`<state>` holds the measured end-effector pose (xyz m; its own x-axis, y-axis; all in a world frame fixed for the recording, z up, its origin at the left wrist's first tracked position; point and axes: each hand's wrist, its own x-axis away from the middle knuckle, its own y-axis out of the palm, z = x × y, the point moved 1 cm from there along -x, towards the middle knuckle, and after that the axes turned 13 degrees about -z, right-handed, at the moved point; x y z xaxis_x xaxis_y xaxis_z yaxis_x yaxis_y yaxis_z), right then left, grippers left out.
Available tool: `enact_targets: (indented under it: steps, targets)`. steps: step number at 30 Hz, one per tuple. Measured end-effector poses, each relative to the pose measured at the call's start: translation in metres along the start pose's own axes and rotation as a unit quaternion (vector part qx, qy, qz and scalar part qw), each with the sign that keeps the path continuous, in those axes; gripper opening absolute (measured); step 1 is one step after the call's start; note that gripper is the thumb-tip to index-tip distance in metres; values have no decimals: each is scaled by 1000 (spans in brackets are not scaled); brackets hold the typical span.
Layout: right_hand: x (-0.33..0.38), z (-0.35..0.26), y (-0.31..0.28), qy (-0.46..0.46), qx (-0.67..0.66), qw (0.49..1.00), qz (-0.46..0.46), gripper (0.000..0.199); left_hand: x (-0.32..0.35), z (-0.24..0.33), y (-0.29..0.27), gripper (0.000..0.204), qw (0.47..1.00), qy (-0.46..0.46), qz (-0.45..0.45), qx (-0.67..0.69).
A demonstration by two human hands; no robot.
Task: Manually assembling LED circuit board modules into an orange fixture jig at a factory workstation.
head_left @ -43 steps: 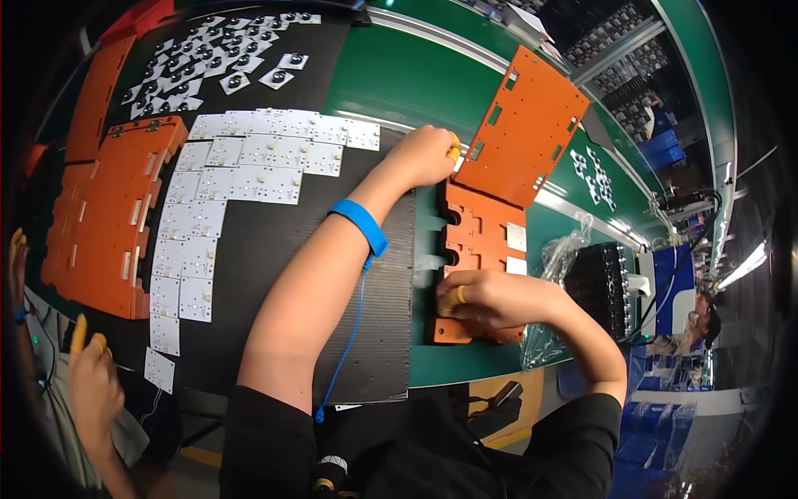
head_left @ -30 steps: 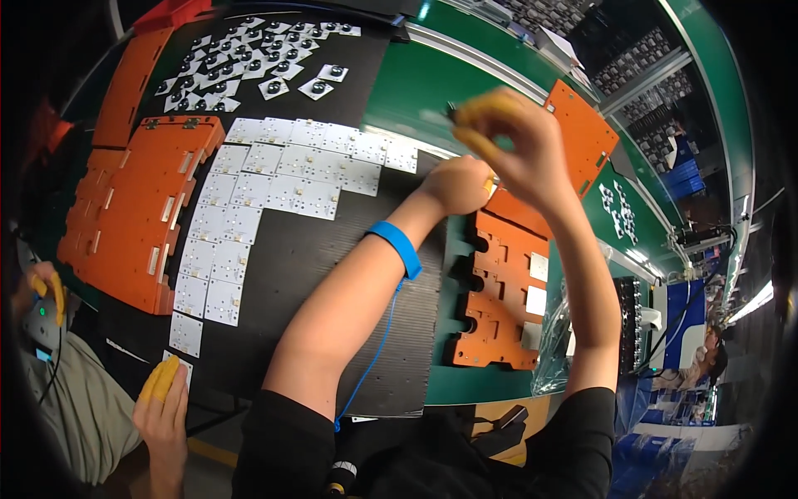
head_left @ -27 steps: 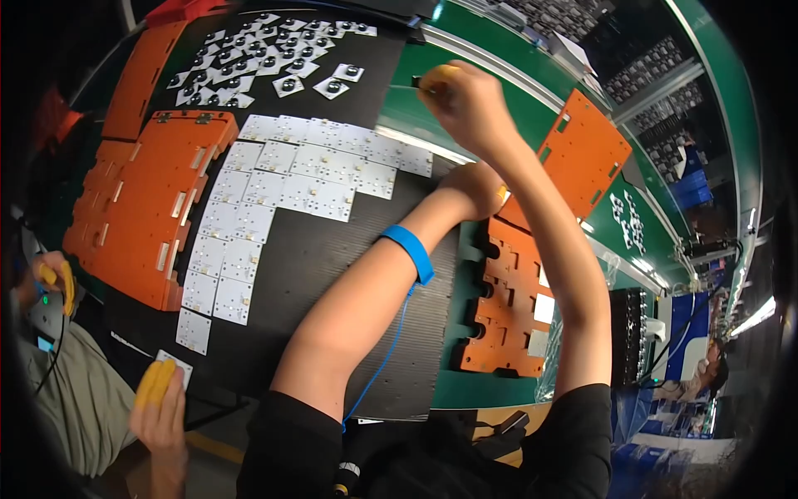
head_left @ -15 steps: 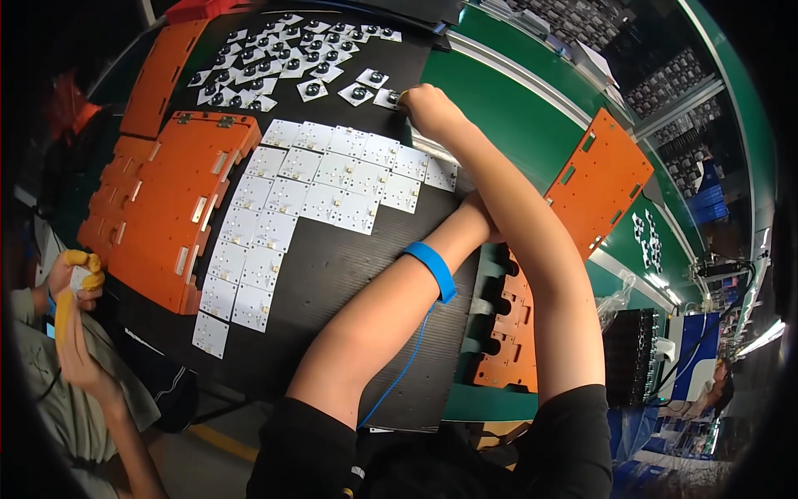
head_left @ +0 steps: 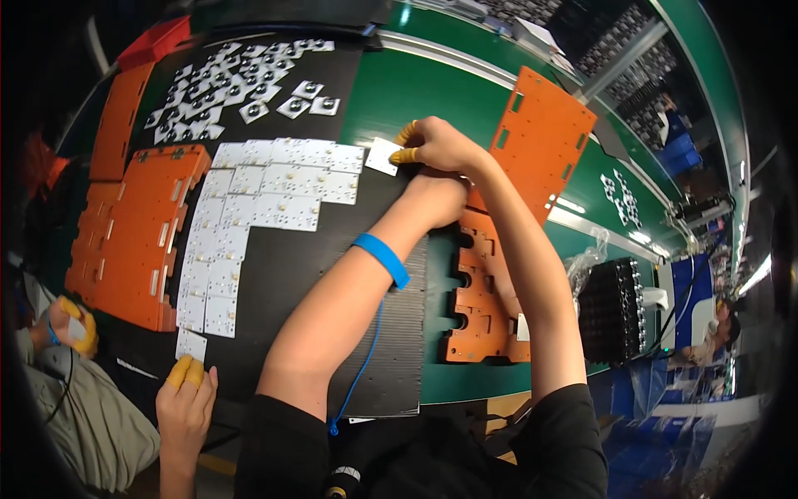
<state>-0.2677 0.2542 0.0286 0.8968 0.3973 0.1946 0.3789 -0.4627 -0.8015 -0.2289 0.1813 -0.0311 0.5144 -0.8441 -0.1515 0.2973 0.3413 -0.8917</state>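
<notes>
A black mat covers the green surface (head_left: pixel 432 91). The right hand (head_left: pixel 436 145), grip pinched shut with yellow-capped fingertips (head_left: pixel 404 155), holds a small white square board (head_left: pixel 383 155) just beside the white board grid (head_left: pixel 266 195); edges should align squarely. The left hand (head_left: pixel 436 195) lies fisted below, its grip unclear.

Long green workbench (head_left: pixel 432 91) under a black mat (head_left: pixel 332 274), blue crates (head_left: pixel 677 141) and bright strip lights (head_left: pixel 752 274) beyond

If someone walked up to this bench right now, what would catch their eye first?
Probably the right hand, with yellow finger cots, pinching a small white square board at the edge of the black mat. Next, the stepped sheet of white boards on that mat, and the bright orange fixture plates at far left.
</notes>
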Motion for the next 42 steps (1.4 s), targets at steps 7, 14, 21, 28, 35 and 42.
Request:
enact_targets:
  steps: [7,14,21,28,35,42]
  targets:
    - [82,-16,-11,-54,-229,964,125,13,3,-5,2,25,1000,-24,-7,-1]
    - [217,30,1,-41,-437,881,179,14,3,5,-14,18,999,-18,-32,2]
    - [235,72,42,-40,-540,804,245,18,3,7,-18,14,968,69,232,-58]
    - [243,65,57,-19,-529,798,288,17,-6,70,-22,32,916,129,-99,367]
    - [252,74,56,68,-389,863,314,19,-6,59,2,16,861,7,-129,493]
    - [261,62,72,384,113,888,228,32,-9,45,15,15,890,-12,-89,447]
